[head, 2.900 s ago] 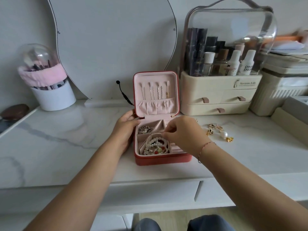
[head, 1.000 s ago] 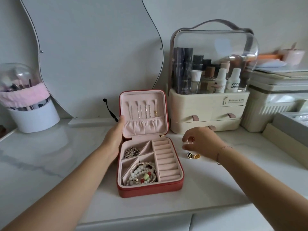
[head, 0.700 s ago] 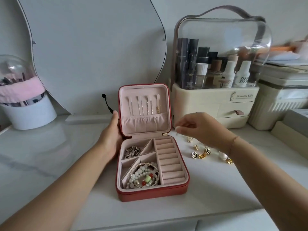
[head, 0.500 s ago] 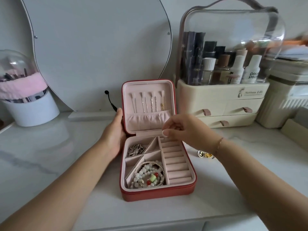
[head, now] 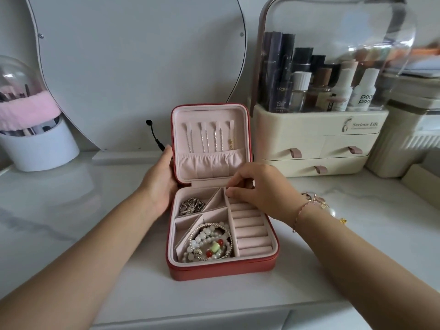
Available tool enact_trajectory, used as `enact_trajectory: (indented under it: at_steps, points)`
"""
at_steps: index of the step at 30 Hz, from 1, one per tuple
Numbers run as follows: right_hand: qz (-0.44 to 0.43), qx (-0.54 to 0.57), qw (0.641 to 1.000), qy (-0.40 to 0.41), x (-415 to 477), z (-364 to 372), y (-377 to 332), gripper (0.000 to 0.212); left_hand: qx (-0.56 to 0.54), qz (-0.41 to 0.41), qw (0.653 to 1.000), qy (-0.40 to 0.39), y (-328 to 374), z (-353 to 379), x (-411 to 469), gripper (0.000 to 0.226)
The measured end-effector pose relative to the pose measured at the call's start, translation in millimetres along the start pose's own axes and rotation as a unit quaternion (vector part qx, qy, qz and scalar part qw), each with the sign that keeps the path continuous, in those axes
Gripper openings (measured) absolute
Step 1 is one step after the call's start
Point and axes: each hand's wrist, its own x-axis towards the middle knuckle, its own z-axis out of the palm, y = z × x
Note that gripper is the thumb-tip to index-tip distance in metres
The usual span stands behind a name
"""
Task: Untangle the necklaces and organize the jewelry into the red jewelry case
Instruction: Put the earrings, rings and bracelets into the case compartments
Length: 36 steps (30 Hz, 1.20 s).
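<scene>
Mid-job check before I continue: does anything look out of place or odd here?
Yes: a few small jewelry pieces lie loose on the counter, right of the red case, not in it. Inside the case, nothing looks spilled or damaged.

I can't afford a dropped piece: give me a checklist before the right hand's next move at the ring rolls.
1. Lid of the red jewelry case open, upright: ok.
2. Grip of the left hand on the case's left side: ok.
3. Fingertips of the right hand pinched over the far end of the ring rolls; whether they hold anything: cannot tell.
4. Visible ring slots free: ok.
5. The loose earrings lie on the table beside the right wrist, outside the case: not ok.
</scene>
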Motion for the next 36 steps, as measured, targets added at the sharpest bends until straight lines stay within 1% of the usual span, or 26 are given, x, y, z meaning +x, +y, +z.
enact_trajectory:
  at_steps: [2,4,7,9,12,15,18,24,26,28,30,31,33,34,36]
  points:
    - [0.001,0.001,1.000,0.006,-2,-4,-3,0.017,0.005,-0.003,1.000,0.005,1,-1,-1,0.047]
    - [0.012,-0.012,0.999,0.039,-6,-21,-5,0.023,0.015,-0.007,1.000,0.004,2,-3,-1,0.049]
    - [0.058,-0.024,0.991,0.117,-27,-60,5,0.013,0.001,-0.006,1.000,0.006,2,-5,-1,0.049]
    - [0.110,-0.045,0.984,0.135,-52,-77,19,0.013,0.017,0.003,1.000,0.014,4,-2,-5,0.045]
    - [0.181,-0.117,0.966,0.146,-86,-77,38,0.019,0.042,0.019,0.999,0.015,4,2,-8,0.041]
    - [0.226,-0.169,0.950,0.137,-99,-71,42,0.023,0.054,0.022,0.998,0.016,6,2,-10,0.042]
    - [0.254,-0.186,0.940,0.129,-99,-68,41,0.024,0.059,0.025,0.998,0.014,6,2,-11,0.040]
    - [0.275,-0.182,0.936,0.122,-98,-64,40,0.011,0.061,0.018,0.998,0.018,6,1,-12,0.042]
    - [0.266,-0.161,0.938,0.154,-96,-65,38,0.012,0.064,0.016,0.998,0.010,6,0,-11,0.043]
    - [0.245,-0.117,0.942,0.196,-91,-68,33,0.014,0.060,0.020,0.998,0.009,5,0,-10,0.042]
    - [0.213,0.003,0.952,0.220,-80,-70,25,0.011,0.053,0.019,0.998,0.010,5,0,-10,0.042]
    - [0.200,0.081,0.953,0.214,-72,-69,20,0.008,0.048,0.017,0.999,0.011,5,0,-9,0.042]
    - [0.179,0.214,0.945,0.168,-54,-63,10,0.005,0.038,0.011,0.999,0.010,5,0,-8,0.043]
    - [0.169,0.254,0.942,0.140,-45,-58,6,0.005,0.032,0.009,0.999,0.008,5,0,-8,0.043]
    - [0.151,0.266,0.949,0.083,-29,-48,2,0.007,0.022,0.008,1.000,0.009,5,0,-8,0.044]
